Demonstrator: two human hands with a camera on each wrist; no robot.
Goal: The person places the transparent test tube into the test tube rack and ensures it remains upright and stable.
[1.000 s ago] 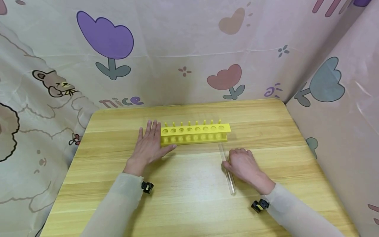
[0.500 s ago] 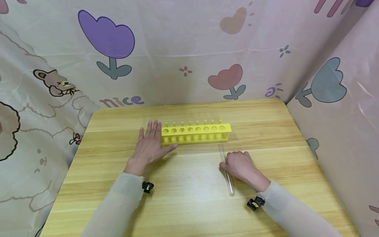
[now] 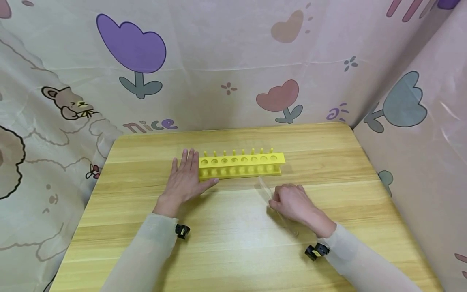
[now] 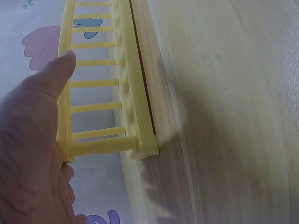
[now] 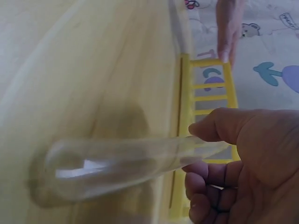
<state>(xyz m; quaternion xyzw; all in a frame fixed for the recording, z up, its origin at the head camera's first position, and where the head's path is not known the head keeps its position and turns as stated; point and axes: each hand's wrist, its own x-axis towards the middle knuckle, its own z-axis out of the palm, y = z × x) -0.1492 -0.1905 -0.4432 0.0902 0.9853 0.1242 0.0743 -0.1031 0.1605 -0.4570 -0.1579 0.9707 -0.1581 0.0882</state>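
A yellow test tube rack [image 3: 240, 161] stands on the table, with a row of round holes along its top and short pegs behind them. My left hand [image 3: 183, 182] rests on the rack's left end, fingers straight and thumb stretched out. The left wrist view shows that thumb lying against the rack's upper plate [image 4: 64, 107]. In front of the rack's right half, my right hand [image 3: 293, 202] pinches a clear test tube [image 5: 112, 163] between thumb and fingers. The tube slants, and its rounded end points back toward me.
The wooden table [image 3: 226, 251] ends at a patterned curtain [image 3: 204, 81] behind, and more curtain hangs at both sides. Small black devices, a left one [image 3: 182, 231] and a right one [image 3: 316, 251], sit at my wrists.
The test tube has turned in my right hand's grip: its far end swung left and its rounded end right. The right hand shifted slightly left. My left hand and the rack stay put.
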